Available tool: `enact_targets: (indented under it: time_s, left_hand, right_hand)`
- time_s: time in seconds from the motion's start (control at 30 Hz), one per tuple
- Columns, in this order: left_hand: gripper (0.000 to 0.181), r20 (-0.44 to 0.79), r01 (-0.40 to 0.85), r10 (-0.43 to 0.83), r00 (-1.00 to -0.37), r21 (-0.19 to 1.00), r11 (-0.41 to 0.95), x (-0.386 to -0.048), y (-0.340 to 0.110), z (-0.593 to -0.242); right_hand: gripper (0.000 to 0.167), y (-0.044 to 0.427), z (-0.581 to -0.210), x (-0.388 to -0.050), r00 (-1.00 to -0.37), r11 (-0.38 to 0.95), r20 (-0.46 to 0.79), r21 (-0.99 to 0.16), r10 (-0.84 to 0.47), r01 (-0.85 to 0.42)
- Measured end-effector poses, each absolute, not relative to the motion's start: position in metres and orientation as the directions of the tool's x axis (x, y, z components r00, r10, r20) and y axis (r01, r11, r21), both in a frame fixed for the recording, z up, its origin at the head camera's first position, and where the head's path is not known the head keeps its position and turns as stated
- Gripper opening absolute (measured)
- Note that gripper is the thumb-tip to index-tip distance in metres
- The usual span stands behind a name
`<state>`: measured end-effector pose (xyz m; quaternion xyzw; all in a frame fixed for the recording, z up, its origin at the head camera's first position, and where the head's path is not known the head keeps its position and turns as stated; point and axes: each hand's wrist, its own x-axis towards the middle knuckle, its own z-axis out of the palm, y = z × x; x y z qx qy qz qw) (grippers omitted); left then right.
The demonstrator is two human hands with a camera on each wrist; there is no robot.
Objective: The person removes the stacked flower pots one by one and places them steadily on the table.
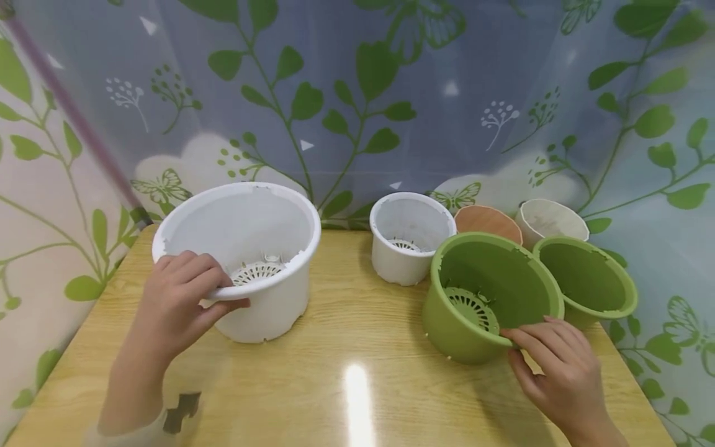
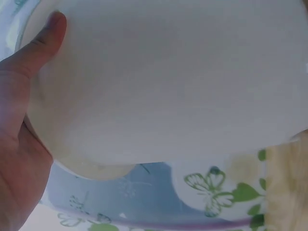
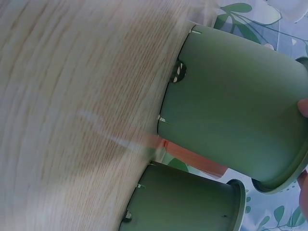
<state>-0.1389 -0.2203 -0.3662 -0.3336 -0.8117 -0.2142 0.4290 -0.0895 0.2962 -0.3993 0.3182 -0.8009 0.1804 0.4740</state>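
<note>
At the left of the table stands a large white plastic flower pot (image 1: 274, 313) with a slotted bottom. My left hand (image 1: 179, 304) grips its near rim, fingers over the edge and thumb underneath; the left wrist view shows the thumb (image 2: 45, 41) against the pot's outer wall. On the right, my right hand (image 1: 564, 372) pinches the near rim of a larger green flower pot (image 1: 463, 329), thumb outside. In the right wrist view that green pot (image 3: 236, 101) fills the upper right, with only fingertips of the hand at the edge.
Behind the larger green pot are a small white pot (image 1: 399, 261), an orange pot (image 1: 486, 223) and a cream pot (image 1: 553, 220). A smaller green pot (image 1: 586, 279) stands close at its right. A leaf-patterned curtain (image 1: 346, 93) hangs behind the wooden table (image 1: 313, 385).
</note>
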Motion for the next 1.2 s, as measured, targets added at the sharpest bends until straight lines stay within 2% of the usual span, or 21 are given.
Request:
enact_targets:
  time_s: [0.17,0.3,0.47,0.63,0.9,1.2]
  left_hand:
    - [0.043,0.857,0.807,0.385,-0.342,0.058,0.588,-0.130,-0.207,-0.354]
    - [0.039,0.844,0.856,0.430,-0.321,0.065,0.513,-0.122,-0.198,-0.346]
    - [0.030,0.799,0.876,0.491,-0.347,0.089,0.474,-0.116,-0.193,-0.347]
    - [0.030,0.773,0.883,0.519,-0.366,0.113,0.455,-0.114,-0.186,-0.348]
    - [0.035,0.769,0.923,0.543,-0.339,0.158,0.352,-0.113,-0.171,-0.348]
    - [0.033,0.731,0.910,0.572,-0.373,0.165,0.381,-0.115,-0.155,-0.358]
  right_hand:
    - [0.031,0.295,-0.400,-0.091,-0.355,0.735,0.872,0.009,-0.337,-0.678]
    - [0.031,0.294,-0.400,-0.092,-0.358,0.736,0.871,0.006,-0.336,-0.677]
    - [0.031,0.293,-0.401,-0.093,-0.359,0.733,0.871,0.002,-0.335,-0.680]
    - [0.031,0.293,-0.402,-0.094,-0.360,0.734,0.870,0.002,-0.336,-0.679]
    - [0.030,0.294,-0.403,-0.095,-0.363,0.736,0.869,0.003,-0.337,-0.677]
    - [0.029,0.292,-0.403,-0.099,-0.353,0.731,0.873,0.005,-0.335,-0.682]
